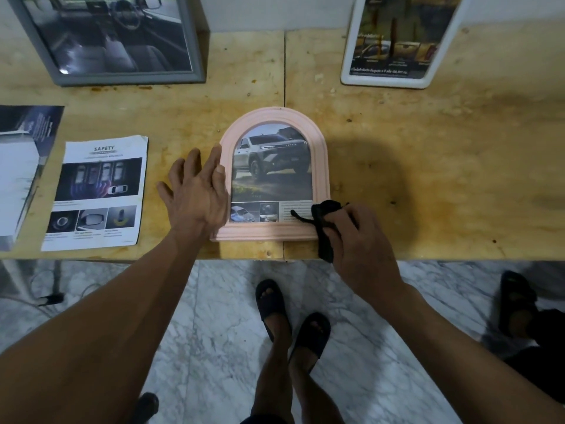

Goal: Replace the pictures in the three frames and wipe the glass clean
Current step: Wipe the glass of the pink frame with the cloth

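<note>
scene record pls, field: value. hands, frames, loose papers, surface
left hand: left hand flat, fingers straight, steadying the pink arched frame at its left edge
right hand: right hand grips a black cloth on the frame's lower right glass
pink frame picture: pickup truck
other frames: grey rectangular frame back left; white rounded frame back right
papers: SAFETY leaflet, dark brochure at left
surface: plywood table

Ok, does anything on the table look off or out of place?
Nothing serious. The pink frame lies flat and slightly tilted while the right hand wipes its lower corner with a black cloth. The table shows brown stains.
</note>
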Tool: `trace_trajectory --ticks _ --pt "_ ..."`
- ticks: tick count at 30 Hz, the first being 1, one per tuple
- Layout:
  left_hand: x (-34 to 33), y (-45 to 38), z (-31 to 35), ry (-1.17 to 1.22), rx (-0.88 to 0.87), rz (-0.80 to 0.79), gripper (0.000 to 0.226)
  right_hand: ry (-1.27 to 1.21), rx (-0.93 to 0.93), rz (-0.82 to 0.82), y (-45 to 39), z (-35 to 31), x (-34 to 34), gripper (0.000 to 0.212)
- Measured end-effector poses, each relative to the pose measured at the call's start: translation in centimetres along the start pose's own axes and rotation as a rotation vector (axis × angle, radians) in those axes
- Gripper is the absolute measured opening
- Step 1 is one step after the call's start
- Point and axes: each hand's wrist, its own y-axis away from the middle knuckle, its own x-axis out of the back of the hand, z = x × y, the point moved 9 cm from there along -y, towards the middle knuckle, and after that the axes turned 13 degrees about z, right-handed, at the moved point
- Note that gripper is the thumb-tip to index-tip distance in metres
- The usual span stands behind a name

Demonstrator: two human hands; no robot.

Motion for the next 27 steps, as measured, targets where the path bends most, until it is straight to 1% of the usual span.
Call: trace_trajectory --ticks 3,5,7,15,22,25,27 --pt "0.1 0.0 0.1 0.002 -0.005 0.001 0.048 0.175 -0.049 0.052 -0.9 -0.4 0.2 0.008" --pt "0.0 0.0 0.0 0.002 -0.010 0.000 0.048 0.259 -0.110 0.051 -1.6 -0.5 -0.1 0.004" --pt "-0.1 0.0 0.0 -0.004 -0.014 -0.004 0.048 0.316 -0.145 0.048 -2.0 -0.6 -0.5 0.004" --pt "0.0 -0.2 -0.1 -0.005 -0.022 -0.001 0.049 0.350 -0.246 0.045 -3.3 0.5 -0.7 0.015" --pt "0.2 -0.1 0.1 -0.002 -0.033 0.007 0.049 0.455 -0.389 0.005 -4.6 5.4 1.2 0.024" --pt "0.2 -0.1 0.2 0.000 -0.039 -0.007 0.049 0.499 -0.453 -0.048 -5.1 7.5 1.9 0.026" --pt "0.3 -0.2 0.2 0.006 -0.038 -0.008 0.049 0.521 -0.457 -0.113 -5.1 8.2 1.6 0.028"
